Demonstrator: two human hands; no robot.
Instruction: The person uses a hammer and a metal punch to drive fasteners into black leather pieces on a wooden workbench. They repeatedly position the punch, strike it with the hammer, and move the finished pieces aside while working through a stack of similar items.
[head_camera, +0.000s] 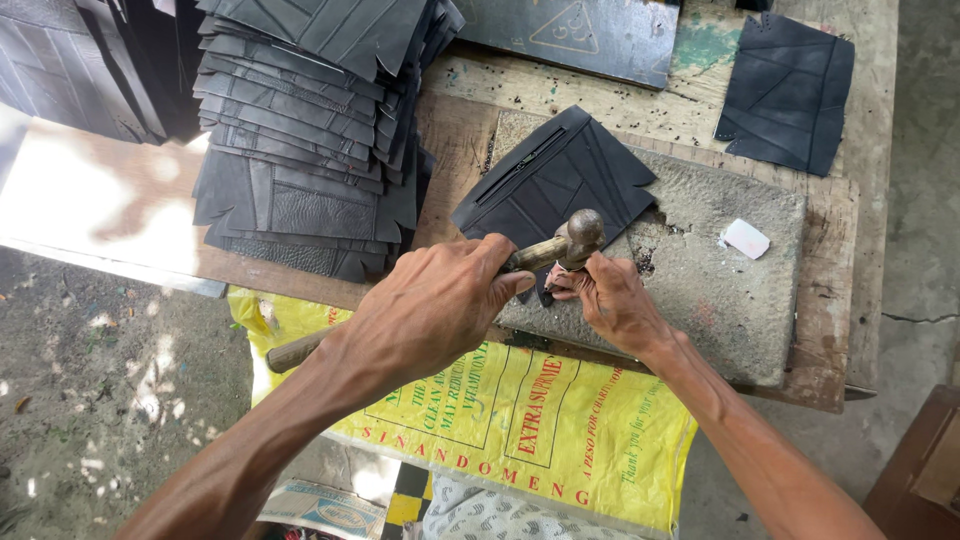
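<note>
Wooden bench (840, 330), stone slab (720, 290), leather stack (300, 140)

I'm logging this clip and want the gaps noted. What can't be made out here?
Head view only:
- What the right hand pinches: too small, covered by its fingers and the hammer.
- Near corner of the black leather piece: hidden under both hands.
- Hammer handle's middle: wrapped by the left hand.
- Stack of leather pieces: top cut off by the frame edge.
- White scrap on the stone slab: too small to identify.
</note>
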